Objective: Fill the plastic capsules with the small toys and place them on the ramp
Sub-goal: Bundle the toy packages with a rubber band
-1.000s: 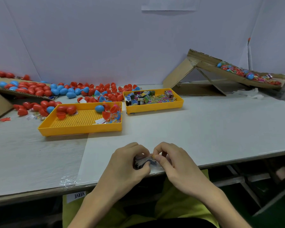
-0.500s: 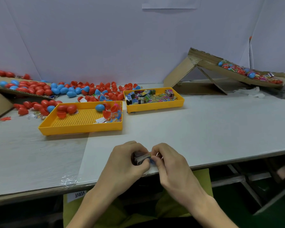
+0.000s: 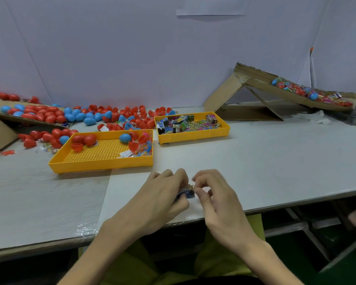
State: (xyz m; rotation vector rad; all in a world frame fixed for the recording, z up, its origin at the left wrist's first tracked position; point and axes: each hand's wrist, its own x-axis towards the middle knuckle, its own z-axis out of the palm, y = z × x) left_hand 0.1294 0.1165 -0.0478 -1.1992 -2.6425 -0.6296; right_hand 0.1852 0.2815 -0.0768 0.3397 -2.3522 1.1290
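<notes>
Small toy [image 3: 187, 192], a packet with blue on it, is caught between our two hands at the near edge of the surface [image 3: 265, 161]. Our left hand [image 3: 162, 194] has its fingers curled round the small toy from the left, so that only its right end shows past the fingertips. Our right hand [image 3: 216, 198] is just beside that end with its fingers bent inward. Its thumb and forefinger meet the tip of the packet, but we cannot tell whether they have a grip on it or only touch it.

Beyond the hands, a yellow tray [image 3: 101, 164] with a perforated floor holds a few red and blue capsules [image 3: 125, 138], some as open halves, with loose bright bits in its right corner. Just beside it to the right and a little farther back, a second yellow tray [image 3: 193, 136] is filled with toy packets [image 3: 183, 125] in many colours. Behind both trays a heap of loose capsules [image 3: 49, 116], mostly red with some blue, spreads along the foot of the wall and onto a piece of cardboard [image 3: 0, 130] at far left.

At far right the cardboard ramp [image 3: 255, 76] slopes down to the right, well apart from the hands and the small toy. Filled capsules [image 3: 312, 96] are gathered on its lower stretch. A white sheet [image 3: 212, 7] hangs on the wall above, and yellow-green clothing [image 3: 220, 258] shows below the edge of the surface.
</notes>
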